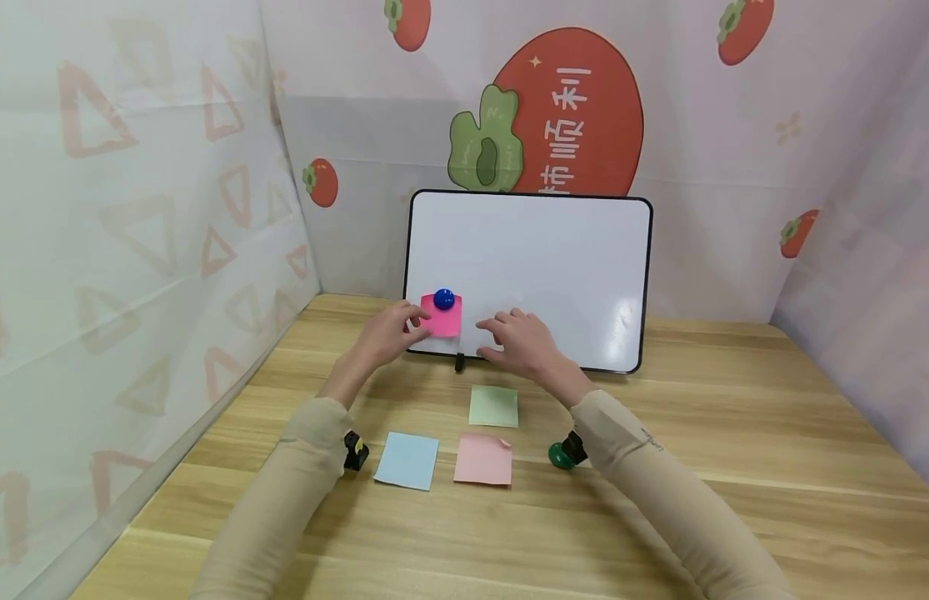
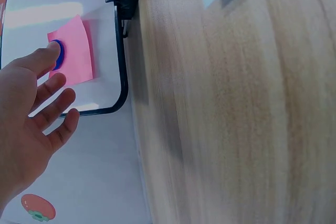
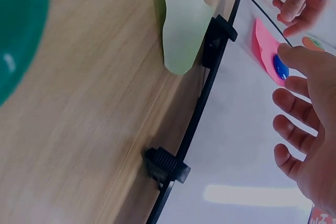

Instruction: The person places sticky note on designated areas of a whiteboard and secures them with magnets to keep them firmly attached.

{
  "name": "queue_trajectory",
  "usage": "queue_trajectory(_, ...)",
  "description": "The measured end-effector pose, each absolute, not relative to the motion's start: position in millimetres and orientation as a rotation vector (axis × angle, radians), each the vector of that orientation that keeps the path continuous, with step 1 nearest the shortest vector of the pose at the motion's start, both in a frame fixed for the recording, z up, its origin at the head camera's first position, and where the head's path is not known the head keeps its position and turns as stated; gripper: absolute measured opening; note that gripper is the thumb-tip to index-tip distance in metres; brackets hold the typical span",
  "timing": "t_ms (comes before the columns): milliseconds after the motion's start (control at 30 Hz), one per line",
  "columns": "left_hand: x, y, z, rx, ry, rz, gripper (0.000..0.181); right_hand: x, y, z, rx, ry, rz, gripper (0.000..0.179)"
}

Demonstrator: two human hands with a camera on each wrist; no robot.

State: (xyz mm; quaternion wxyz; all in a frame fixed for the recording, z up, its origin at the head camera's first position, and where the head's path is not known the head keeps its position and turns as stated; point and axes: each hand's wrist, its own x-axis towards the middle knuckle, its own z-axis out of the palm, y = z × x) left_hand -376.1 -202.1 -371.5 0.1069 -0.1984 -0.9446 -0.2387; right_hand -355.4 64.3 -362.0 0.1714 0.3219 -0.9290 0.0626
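A bright pink sticky note (image 1: 443, 323) is on the lower left of the whiteboard (image 1: 539, 258), under a round blue magnet (image 1: 444, 298). At the note's left edge is my left hand (image 1: 392, 332), its fingers loosely bent and holding nothing. In the left wrist view its thumb overlaps the blue magnet (image 2: 60, 56), while the right wrist view shows a gap between them. My right hand (image 1: 520, 340) hovers before the board, right of the note, fingers relaxed and spread apart. The right wrist view shows nothing in its grasp (image 3: 320, 119).
On the wooden table (image 1: 734, 417) lie a green note (image 1: 494, 407), a blue note (image 1: 407, 461) and a light pink note (image 1: 483, 460). A green magnet (image 1: 560, 455) is by my right wrist. Black clips (image 3: 165, 165) hold the board's lower edge. Printed cloth hangs behind.
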Motion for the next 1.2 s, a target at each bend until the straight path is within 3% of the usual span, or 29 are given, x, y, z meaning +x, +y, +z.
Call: queue_trajectory(1200,-315,-214,-375,-0.758,-3.03,-0.708,0.032,-293,141,-371,0.95,-2.78,0.173,0.047)
